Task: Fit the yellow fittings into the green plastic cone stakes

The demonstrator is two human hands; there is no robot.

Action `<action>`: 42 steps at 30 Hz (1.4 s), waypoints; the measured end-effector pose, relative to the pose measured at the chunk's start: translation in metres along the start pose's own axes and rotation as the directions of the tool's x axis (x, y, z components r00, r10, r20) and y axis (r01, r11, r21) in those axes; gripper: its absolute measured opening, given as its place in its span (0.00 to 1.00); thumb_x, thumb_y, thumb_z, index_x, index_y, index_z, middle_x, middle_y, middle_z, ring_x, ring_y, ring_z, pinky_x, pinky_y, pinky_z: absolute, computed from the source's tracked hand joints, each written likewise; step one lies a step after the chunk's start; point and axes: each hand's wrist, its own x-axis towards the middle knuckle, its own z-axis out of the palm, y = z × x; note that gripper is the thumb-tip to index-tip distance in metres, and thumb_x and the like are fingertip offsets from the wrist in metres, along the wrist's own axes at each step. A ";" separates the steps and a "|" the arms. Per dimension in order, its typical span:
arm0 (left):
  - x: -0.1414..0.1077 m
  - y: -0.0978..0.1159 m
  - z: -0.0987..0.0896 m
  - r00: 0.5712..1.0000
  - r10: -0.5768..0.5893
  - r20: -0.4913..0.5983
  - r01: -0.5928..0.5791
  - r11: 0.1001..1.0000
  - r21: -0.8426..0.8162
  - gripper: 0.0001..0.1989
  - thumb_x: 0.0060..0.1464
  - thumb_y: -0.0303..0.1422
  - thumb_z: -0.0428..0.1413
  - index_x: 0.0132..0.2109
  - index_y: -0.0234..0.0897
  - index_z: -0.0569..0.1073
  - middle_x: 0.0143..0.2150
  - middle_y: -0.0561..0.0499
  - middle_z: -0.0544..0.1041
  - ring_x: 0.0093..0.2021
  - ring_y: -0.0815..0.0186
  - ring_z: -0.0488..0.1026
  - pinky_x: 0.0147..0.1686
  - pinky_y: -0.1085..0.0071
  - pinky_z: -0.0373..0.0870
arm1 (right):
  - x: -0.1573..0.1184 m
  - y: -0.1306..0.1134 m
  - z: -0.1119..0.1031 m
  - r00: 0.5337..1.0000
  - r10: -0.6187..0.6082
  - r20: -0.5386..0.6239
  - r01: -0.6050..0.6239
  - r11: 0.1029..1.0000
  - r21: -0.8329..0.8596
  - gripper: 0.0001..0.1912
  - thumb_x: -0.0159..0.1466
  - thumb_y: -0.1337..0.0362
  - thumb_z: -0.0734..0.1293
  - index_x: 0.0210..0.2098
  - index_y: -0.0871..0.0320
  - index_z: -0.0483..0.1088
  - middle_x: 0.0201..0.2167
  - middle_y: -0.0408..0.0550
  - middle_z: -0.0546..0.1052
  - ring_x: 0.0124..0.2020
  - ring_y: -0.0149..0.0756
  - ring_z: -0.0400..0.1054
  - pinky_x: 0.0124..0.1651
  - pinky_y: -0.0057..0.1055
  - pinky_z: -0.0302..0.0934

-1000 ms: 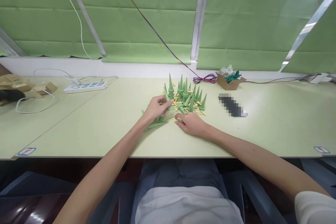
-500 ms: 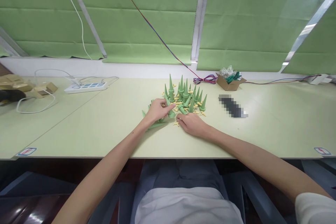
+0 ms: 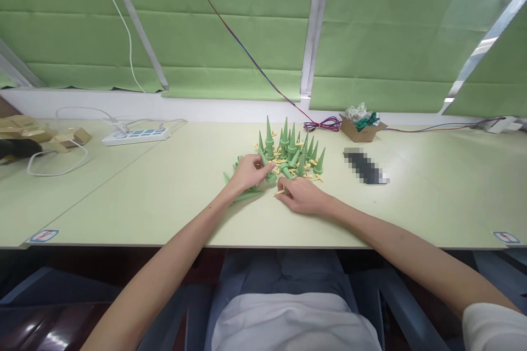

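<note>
My left hand (image 3: 248,172) is closed around a green plastic spike (image 3: 270,177), whose round collar points toward the right hand. Between the fingertips of my right hand (image 3: 302,194) is a small yellow plastic piece (image 3: 279,193), just above the table. Right behind both hands, several green spikes stand upright on their collars in a cluster (image 3: 291,145). Others lie tilted among scattered yellow pieces (image 3: 319,178). More spikes lie beside and under my left wrist, among them one long green spike (image 3: 249,196); the wrist partly hides them.
A small cardboard box (image 3: 362,130) with clear wrap and green material stands at the back right, beside coiled red and blue wire (image 3: 325,124). A blurred dark object (image 3: 364,166) lies nearer. At left are a white power strip (image 3: 138,136) and cardboard pieces (image 3: 68,140).
The yellow piece that lay by my right fingertips is now pinched in them, and those fingers have curled slightly. My left hand keeps its hold on the green spike, almost unmoved.
</note>
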 end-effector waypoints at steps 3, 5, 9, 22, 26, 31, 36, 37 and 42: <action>0.000 0.000 0.000 1.000 0.020 0.005 -0.020 1.000 0.000 0.20 0.52 0.47 0.60 0.25 0.36 0.68 0.17 0.54 0.70 0.14 0.71 0.62 0.17 0.73 0.57 | 0.000 0.000 0.000 1.000 -0.006 -0.022 0.006 0.999 0.032 0.09 0.70 0.60 0.59 0.42 0.58 0.66 0.25 0.44 0.73 0.28 0.37 0.66 0.31 0.29 0.46; -0.001 0.001 0.000 0.999 0.034 0.008 -0.034 0.999 0.007 0.20 0.52 0.48 0.59 0.25 0.36 0.69 0.16 0.54 0.70 0.14 0.71 0.62 0.17 0.73 0.57 | 0.000 0.001 0.001 0.999 -0.003 -0.053 0.006 0.998 0.061 0.08 0.70 0.60 0.59 0.41 0.58 0.66 0.25 0.44 0.72 0.28 0.36 0.65 0.32 0.29 0.46; -0.004 0.007 0.002 0.999 0.042 0.018 -0.042 0.999 -0.005 0.18 0.52 0.47 0.60 0.28 0.36 0.73 0.16 0.55 0.69 0.15 0.70 0.62 0.17 0.73 0.58 | 0.002 0.006 0.004 0.987 0.025 -0.156 -0.004 0.991 0.137 0.07 0.71 0.62 0.59 0.41 0.59 0.66 0.25 0.43 0.72 0.27 0.34 0.63 0.32 0.29 0.47; -0.006 0.009 0.008 0.994 0.059 0.095 -0.051 0.995 -0.080 0.18 0.51 0.47 0.62 0.28 0.36 0.71 0.15 0.55 0.68 0.15 0.70 0.62 0.18 0.73 0.58 | 0.004 0.008 0.005 0.950 0.094 -0.297 -0.015 0.966 0.258 0.08 0.71 0.63 0.57 0.40 0.58 0.66 0.28 0.45 0.74 0.27 0.34 0.65 0.34 0.29 0.52; -0.006 0.007 0.009 0.993 0.066 0.093 -0.059 0.995 -0.081 0.19 0.52 0.48 0.61 0.28 0.36 0.70 0.15 0.55 0.68 0.15 0.70 0.63 0.17 0.74 0.58 | 0.004 0.008 0.004 0.949 0.100 -0.300 -0.018 0.964 0.264 0.08 0.71 0.63 0.58 0.40 0.58 0.66 0.28 0.45 0.74 0.27 0.34 0.65 0.34 0.29 0.52; -0.008 0.008 0.010 0.994 0.051 0.092 -0.042 0.994 -0.098 0.19 0.51 0.49 0.61 0.29 0.37 0.70 0.15 0.55 0.68 0.15 0.70 0.62 0.17 0.73 0.57 | 0.004 0.008 0.004 0.948 0.095 -0.303 -0.015 0.967 0.255 0.08 0.71 0.63 0.57 0.40 0.58 0.66 0.28 0.44 0.75 0.26 0.33 0.65 0.34 0.29 0.52; -0.009 0.008 0.012 0.995 0.066 0.080 -0.058 0.994 -0.093 0.19 0.53 0.49 0.60 0.30 0.37 0.70 0.15 0.55 0.68 0.15 0.70 0.63 0.17 0.73 0.58 | 0.004 0.010 0.005 0.949 0.088 -0.304 -0.010 0.969 0.248 0.09 0.71 0.62 0.57 0.39 0.58 0.66 0.27 0.44 0.75 0.26 0.33 0.65 0.34 0.29 0.52; -0.009 0.008 0.012 0.995 0.068 0.078 -0.061 0.994 -0.090 0.19 0.53 0.49 0.60 0.30 0.37 0.70 0.15 0.55 0.68 0.14 0.70 0.62 0.17 0.73 0.58 | 0.004 0.010 0.006 0.948 0.086 -0.305 -0.008 0.969 0.248 0.09 0.71 0.62 0.57 0.39 0.58 0.66 0.27 0.44 0.74 0.26 0.33 0.65 0.34 0.29 0.52; -0.009 0.006 0.015 0.994 0.085 0.073 -0.078 0.992 -0.096 0.18 0.55 0.49 0.58 0.32 0.37 0.71 0.15 0.56 0.68 0.14 0.70 0.61 0.17 0.73 0.58 | 0.004 0.010 0.006 0.948 0.080 -0.307 0.003 0.965 0.261 0.09 0.71 0.62 0.57 0.38 0.58 0.66 0.26 0.44 0.74 0.25 0.33 0.64 0.33 0.29 0.52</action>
